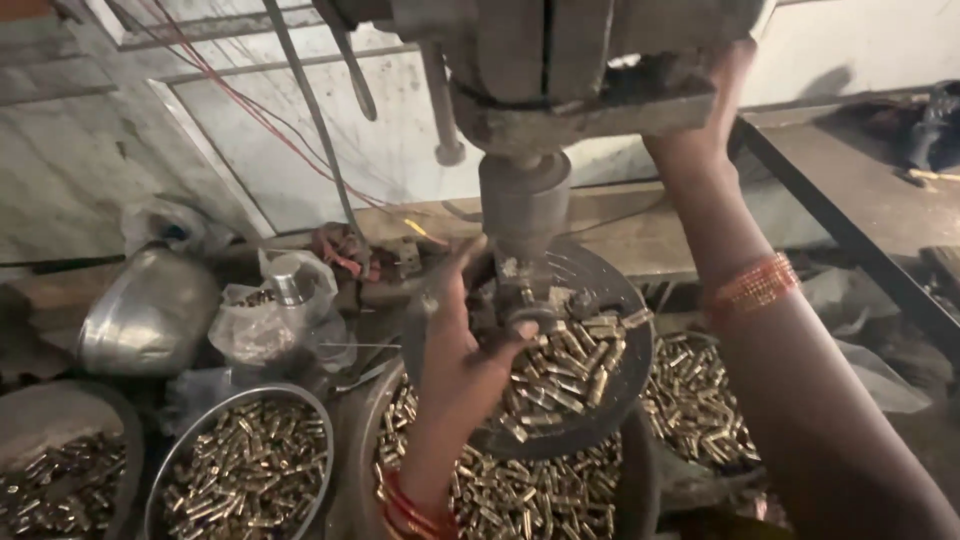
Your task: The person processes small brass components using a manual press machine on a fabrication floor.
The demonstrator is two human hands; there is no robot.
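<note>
My left hand (462, 340) reaches in under the spindle (523, 205) of a grey drilling machine, fingertips pinched on a small brass piece (524, 322) at the jig. A round dark machine table (620, 385) around it carries a heap of short brass pieces (570, 365). My right hand (722, 85) is raised high beside the machine head (575, 60), gripping something behind it; the fingers are hidden. Red bangles sit on my left wrist, a beaded band on my right.
A steel bowl (172, 455) of brass pieces sits lower left, a wider pan (365, 430) of them below the machine table, another pile at right (695, 400). A metal pot (150, 310), plastic bags (255, 320) and red wires (250, 105) lie behind. A dark bench (850, 190) stands right.
</note>
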